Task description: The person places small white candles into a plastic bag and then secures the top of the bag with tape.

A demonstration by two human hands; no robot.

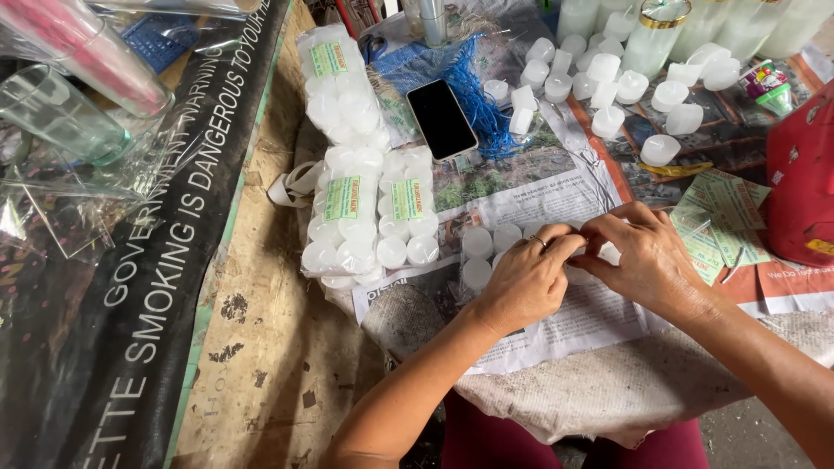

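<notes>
My left hand (527, 282) and my right hand (647, 256) meet fingertip to fingertip over a clear plastic bag of small white round candles (488, 250) lying on newspaper (573, 326). Both hands pinch the bag's open end; the exact grip is hidden by the fingers. A ring shows on my left hand. Sealed packs of the same white candles with green labels (365, 221) lie just left of my hands.
A black phone (441, 119) rests on blue netting (478, 95) at the back. Loose white candles (608, 82) spread at the back right beside tall bottles. Green paper labels (725, 217), a red container (804, 187) at right. Glass tumblers (61, 113) and plastic sleeves at left.
</notes>
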